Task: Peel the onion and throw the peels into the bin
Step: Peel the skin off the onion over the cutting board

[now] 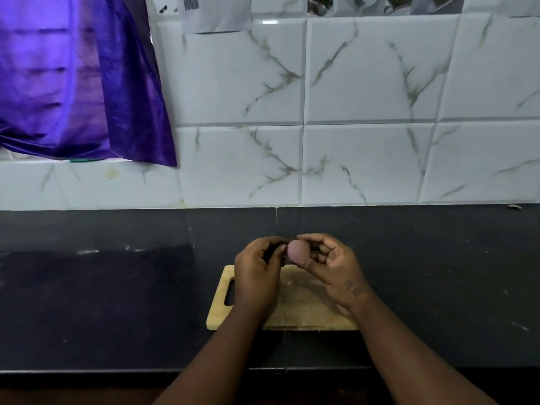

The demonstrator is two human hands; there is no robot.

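Observation:
A small pinkish-purple onion (297,251) is held above the far edge of a wooden chopping board (301,305). My right hand (330,264) grips it between thumb and fingers from the right. My left hand (258,273) is curled against the onion's left side, thumb touching it; whether it pinches a peel is hidden. No bin is in view.
The board, with a handle slot (229,292) at its left end, lies on a black stone counter (117,287). A white marbled tile wall (321,112) rises behind. A purple cloth (73,77) hangs at the upper left. The counter's front edge (87,371) runs near the bottom.

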